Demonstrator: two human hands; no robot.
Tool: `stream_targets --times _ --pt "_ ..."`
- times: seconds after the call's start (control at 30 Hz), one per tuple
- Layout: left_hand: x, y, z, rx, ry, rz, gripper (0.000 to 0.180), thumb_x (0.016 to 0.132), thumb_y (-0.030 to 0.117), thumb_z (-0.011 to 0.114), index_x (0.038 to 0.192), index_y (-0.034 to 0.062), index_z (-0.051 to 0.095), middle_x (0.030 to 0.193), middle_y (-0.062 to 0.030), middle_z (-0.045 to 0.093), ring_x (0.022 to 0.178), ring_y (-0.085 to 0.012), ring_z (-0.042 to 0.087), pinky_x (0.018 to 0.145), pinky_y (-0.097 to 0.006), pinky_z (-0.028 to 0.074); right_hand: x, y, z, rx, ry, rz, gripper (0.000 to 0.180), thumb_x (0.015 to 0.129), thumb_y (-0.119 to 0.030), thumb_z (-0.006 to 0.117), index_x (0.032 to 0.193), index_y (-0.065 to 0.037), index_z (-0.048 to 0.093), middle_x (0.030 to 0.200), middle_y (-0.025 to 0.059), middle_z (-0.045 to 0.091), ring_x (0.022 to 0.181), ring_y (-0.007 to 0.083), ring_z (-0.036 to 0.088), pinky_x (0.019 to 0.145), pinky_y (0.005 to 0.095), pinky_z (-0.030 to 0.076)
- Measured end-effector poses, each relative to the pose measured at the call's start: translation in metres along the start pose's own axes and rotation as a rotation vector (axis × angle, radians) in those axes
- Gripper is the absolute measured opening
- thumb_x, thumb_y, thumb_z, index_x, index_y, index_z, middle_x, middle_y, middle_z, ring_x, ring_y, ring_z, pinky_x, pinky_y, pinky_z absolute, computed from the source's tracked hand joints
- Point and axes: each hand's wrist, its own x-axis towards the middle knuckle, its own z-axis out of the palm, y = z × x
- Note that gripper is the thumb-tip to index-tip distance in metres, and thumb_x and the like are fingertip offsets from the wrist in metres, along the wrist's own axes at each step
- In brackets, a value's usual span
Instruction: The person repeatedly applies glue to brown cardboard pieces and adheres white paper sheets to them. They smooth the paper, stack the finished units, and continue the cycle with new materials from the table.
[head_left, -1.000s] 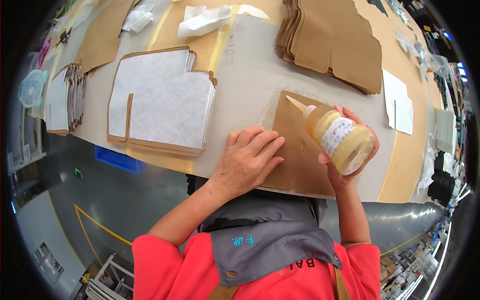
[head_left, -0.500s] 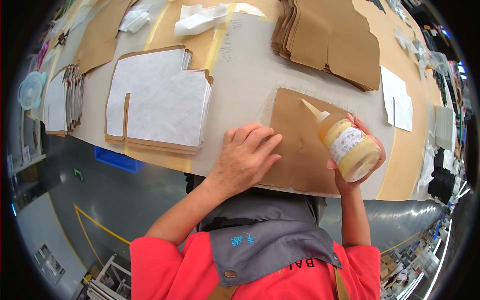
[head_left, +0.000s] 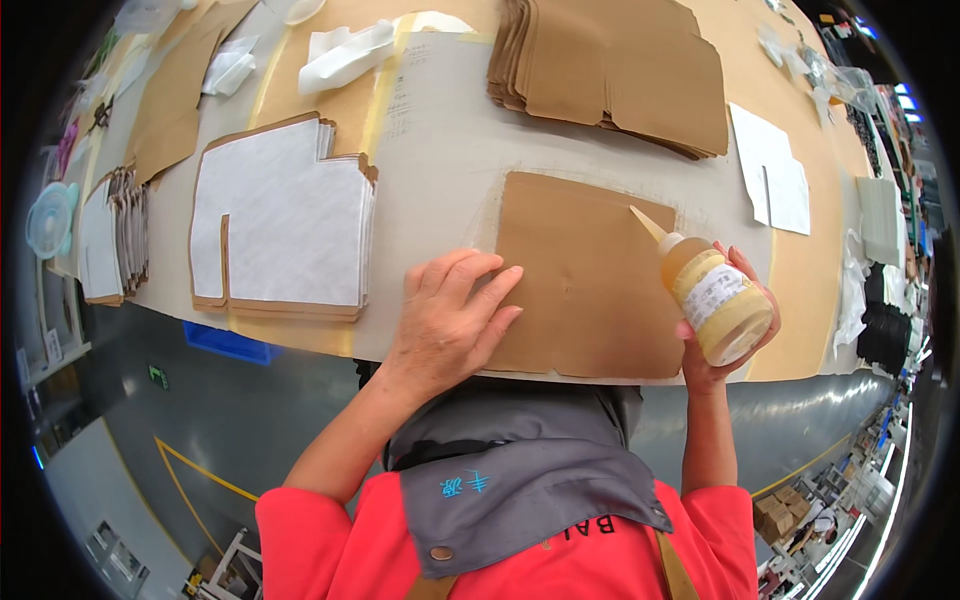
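Observation:
A brown cardboard piece [head_left: 590, 270] lies flat at the near edge of the work table [head_left: 440, 170]. My left hand [head_left: 450, 320] presses flat on its left edge, fingers spread. My right hand [head_left: 725, 345] grips a yellow glue bottle [head_left: 710, 295] with a pointed nozzle, tilted so the tip hovers over the piece's upper right corner.
A stack of white-faced cut pieces [head_left: 285, 225] lies to the left. A pile of brown cardboard blanks [head_left: 615, 75] sits at the back. White sheets [head_left: 775, 180] lie to the right, and smaller stacked pieces [head_left: 110, 235] at the far left.
The glue bottle has travelled rightward along the top of the brown piece, from its upper left toward its upper right corner. My left hand has stayed pressed on the piece.

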Motion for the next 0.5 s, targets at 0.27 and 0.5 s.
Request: stream_targets --times 0.27,0.5 --pt "0.0 0.001 -0.001 0.017 -0.006 -0.01 0.038 0.084 0.02 0.077 0.12 0.0122 0.071 0.124 -0.0055 0.06 0.116 -0.0252 0.056 0.096 -0.039 0.039 -0.007 0.002 -0.018 -0.005 0.136 0.109 0.105 0.072 -0.05 0.089 0.142 -0.012 0.022 0.145 0.0306 0.044 0.128 0.0447 0.054 0.107 0.057 0.048" --pt "-0.001 0.001 0.0 0.033 0.003 -0.004 0.037 0.084 0.02 0.077 0.12 0.0114 0.071 0.124 -0.0065 0.06 0.115 -0.0254 0.056 0.095 -0.039 0.039 -0.006 0.002 -0.025 0.011 0.243 0.211 0.098 0.078 -0.049 0.086 0.142 -0.01 0.024 0.144 0.0292 0.046 0.134 0.0396 0.05 0.108 0.0524 0.048"
